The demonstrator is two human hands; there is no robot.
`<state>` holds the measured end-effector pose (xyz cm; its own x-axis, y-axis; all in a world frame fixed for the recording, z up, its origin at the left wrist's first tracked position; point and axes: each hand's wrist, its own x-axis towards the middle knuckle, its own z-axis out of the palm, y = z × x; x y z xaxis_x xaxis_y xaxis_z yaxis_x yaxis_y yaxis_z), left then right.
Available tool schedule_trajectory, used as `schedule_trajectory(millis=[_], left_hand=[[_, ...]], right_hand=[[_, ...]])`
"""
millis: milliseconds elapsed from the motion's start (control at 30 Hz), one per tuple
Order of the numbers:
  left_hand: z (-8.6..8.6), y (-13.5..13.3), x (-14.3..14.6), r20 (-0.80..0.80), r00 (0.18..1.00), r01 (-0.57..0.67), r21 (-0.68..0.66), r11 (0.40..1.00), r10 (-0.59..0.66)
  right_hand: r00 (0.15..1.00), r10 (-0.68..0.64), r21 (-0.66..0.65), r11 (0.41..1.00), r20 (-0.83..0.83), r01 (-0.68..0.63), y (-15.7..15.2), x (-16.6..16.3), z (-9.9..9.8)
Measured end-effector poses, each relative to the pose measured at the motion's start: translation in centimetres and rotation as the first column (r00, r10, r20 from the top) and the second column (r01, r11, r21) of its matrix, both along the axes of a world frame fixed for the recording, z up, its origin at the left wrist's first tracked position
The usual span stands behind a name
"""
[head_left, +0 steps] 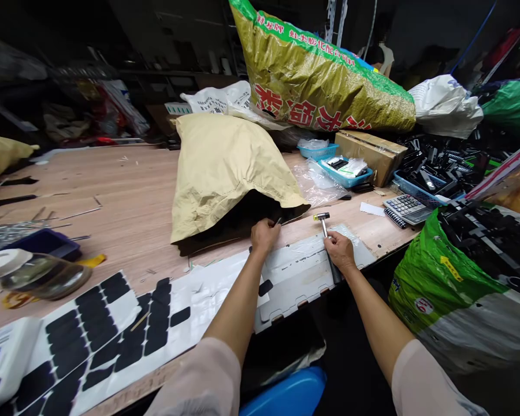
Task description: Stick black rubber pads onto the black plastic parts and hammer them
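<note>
My left hand (264, 236) is closed around a small dark piece at the open mouth of a tan sack (225, 167) lying on the wooden table (125, 190). What it pinches is too small to name. My right hand (340, 251) grips the handle of a small hammer (322, 218), whose metal head rests on a grey plastic sheet (299, 271) at the table's front edge. Dark parts show inside the sack's mouth.
White backing sheets with black adhesive pads (108, 335) lie at the front left. A calculator (405, 208), blue trays (344, 170), a cardboard box (372, 151) and a big yellow-green sack (320, 81) stand at the back right. A green bag of black parts (459, 271) sits right.
</note>
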<state>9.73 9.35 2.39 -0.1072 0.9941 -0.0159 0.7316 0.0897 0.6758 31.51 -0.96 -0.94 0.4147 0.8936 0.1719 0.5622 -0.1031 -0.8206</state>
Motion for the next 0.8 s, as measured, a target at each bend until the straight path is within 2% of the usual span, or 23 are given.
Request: schedule_trajectory(millis=[133,233,300,433,600,800], left_hand=[[-0.4,-5.2,-3.4,0.09,0.974,0.194,0.139,0.971,-0.208],[-2.0,-8.6,-4.8,0.075,0.941,0.31,0.205,0.928,-0.331],[-3.2,-9.8,-5.0,0.039,0.93,0.347,0.237,0.908,-0.365],[-4.4,-10.1,-4.6,-0.017,0.939,0.336,0.238,0.911,-0.343],[-3.7,-9.9,-4.5,-0.014,0.946,0.321,0.182,0.929,-0.324],[-3.9,-10.0,-4.4,-0.003,0.946,0.318,0.216,0.923,-0.325]], right_hand=[[1.0,0.004,-0.001,1.0,0.002,-0.004,-0.1,-0.1,0.1],[1.0,0.001,0.0,1.0,0.014,-0.001,-0.2,0.0,0.0],[1.0,0.003,-0.002,1.0,0.022,-0.002,-0.1,0.1,0.0],[1.0,0.011,0.018,1.0,-0.012,-0.011,-0.3,0.2,0.1],[0.992,0.015,0.089,0.996,-0.123,-0.004,-3.2,-1.5,0.6],[0.971,0.24,0.146,0.96,0.017,-0.24,-7.7,-5.2,1.3]])
